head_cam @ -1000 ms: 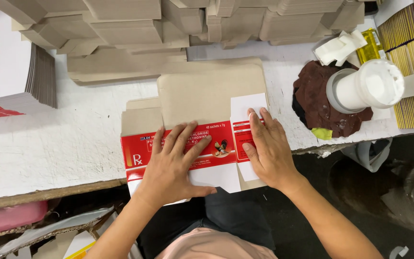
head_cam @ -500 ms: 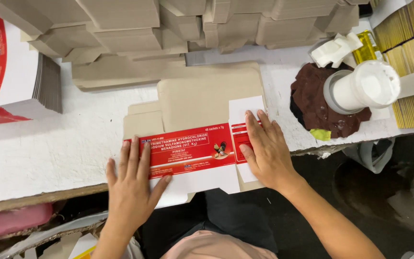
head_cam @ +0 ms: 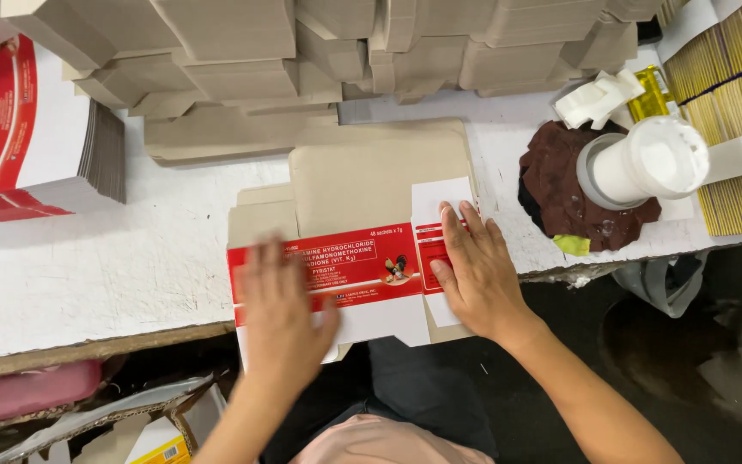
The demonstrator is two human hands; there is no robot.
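Observation:
A flat carton blank (head_cam: pixel 362 266) with a red and white printed panel lies at the near edge of the white table (head_cam: pixel 113 266), its brown unprinted flaps pointing away from me. My left hand (head_cam: pixel 281 314), blurred, lies flat with fingers spread on the left part of the red panel. My right hand (head_cam: pixel 474 271) presses flat on the right end of the blank, over the white flap. Neither hand grips anything.
Stacks of folded brown cartons (head_cam: pixel 302 43) fill the back of the table. A pile of red and white printed blanks (head_cam: pixel 27 129) sits at the left. At the right are a white tub (head_cam: pixel 646 163) on a dark brown rag (head_cam: pixel 560 189) and bundles of yellow sheets (head_cam: pixel 740 103).
My left hand slid left along the red panel, then back toward the middle. The right hand stayed pressed on the right end. The blank stays flat.

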